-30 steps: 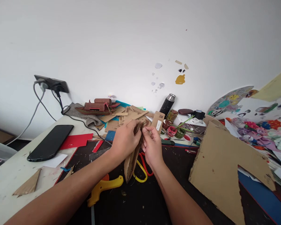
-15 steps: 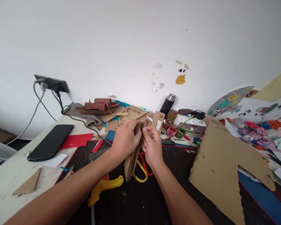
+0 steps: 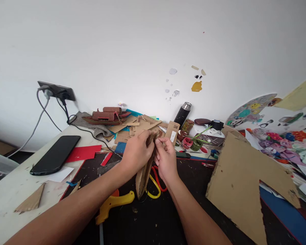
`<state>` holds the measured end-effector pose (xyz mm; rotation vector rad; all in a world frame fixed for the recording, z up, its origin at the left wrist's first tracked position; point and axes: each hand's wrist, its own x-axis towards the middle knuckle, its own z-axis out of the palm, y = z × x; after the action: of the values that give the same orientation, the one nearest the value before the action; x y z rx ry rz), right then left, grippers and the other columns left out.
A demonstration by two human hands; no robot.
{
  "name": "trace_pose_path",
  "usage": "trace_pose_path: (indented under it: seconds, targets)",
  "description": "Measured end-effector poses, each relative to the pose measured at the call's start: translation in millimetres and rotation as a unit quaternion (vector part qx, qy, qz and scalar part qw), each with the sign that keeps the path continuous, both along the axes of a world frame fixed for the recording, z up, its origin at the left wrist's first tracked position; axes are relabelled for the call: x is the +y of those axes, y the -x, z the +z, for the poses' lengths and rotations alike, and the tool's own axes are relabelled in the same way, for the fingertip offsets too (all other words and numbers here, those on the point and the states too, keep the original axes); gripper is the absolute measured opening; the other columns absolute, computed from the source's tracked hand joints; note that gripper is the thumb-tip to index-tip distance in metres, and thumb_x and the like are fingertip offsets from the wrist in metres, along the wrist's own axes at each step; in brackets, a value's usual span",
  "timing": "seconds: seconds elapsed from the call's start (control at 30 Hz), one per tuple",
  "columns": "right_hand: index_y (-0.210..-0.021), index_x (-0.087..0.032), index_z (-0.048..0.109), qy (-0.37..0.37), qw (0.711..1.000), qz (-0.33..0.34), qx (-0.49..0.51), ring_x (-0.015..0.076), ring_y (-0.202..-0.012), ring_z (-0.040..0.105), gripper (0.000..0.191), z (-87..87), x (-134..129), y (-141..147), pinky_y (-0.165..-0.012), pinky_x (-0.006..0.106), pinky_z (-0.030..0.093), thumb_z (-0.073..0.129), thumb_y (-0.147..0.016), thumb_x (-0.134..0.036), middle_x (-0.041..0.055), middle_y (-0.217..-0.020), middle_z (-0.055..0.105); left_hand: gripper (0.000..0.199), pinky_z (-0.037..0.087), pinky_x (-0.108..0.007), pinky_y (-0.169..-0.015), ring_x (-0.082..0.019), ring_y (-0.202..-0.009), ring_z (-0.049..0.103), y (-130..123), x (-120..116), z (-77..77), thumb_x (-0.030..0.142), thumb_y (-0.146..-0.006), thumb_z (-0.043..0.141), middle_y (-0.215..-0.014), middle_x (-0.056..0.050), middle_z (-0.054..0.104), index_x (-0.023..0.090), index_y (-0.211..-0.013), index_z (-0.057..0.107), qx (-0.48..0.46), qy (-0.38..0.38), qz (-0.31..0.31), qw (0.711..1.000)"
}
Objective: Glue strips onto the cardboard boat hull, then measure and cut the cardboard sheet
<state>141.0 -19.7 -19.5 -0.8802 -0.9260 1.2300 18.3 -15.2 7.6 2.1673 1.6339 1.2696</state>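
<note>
A narrow, boat-shaped cardboard piece [image 3: 142, 182] is held up over the dark mat, its pointed end toward me. My left hand [image 3: 139, 148] is closed round its far part from the left. On the right side of that same end, my right hand [image 3: 165, 156] pinches at the cardboard edge with thumb and forefinger; whether something small sits between those fingertips is hidden. Behind the piece lie scissors with yellow and red handles [image 3: 156, 192]. A yellow glue gun [image 3: 117, 201] rests on the mat beside my left forearm.
A large cut cardboard sheet [image 3: 237, 183] covers the right side. Cardboard scraps [image 3: 142, 123], a brown model boat [image 3: 105, 116], a black flask [image 3: 183, 114] and paint jars [image 3: 187, 142] stand along the wall. A black phone [image 3: 55, 154] lies at left.
</note>
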Motion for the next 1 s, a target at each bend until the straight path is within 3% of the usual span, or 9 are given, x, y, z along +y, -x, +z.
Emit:
trace_pose_path:
  seconds: [1.0]
  targets:
    - [-0.086,-0.024,0.058,0.006,1.000,-0.002,-0.004,0.0053,-0.036,0.026,0.046,-0.9,-0.4,-0.2,-0.032,0.014,0.020,0.088,-0.080,-0.059,-0.0159,-0.045,0.038,0.017,0.053,-0.035,-0.079,-0.028,-0.095,0.073,-1.3,0.9,-1.2,0.017,-0.094,0.061,-0.099,-0.008,0.076,0.019,-0.107,0.072,-0.006,0.001,-0.002,1.000]
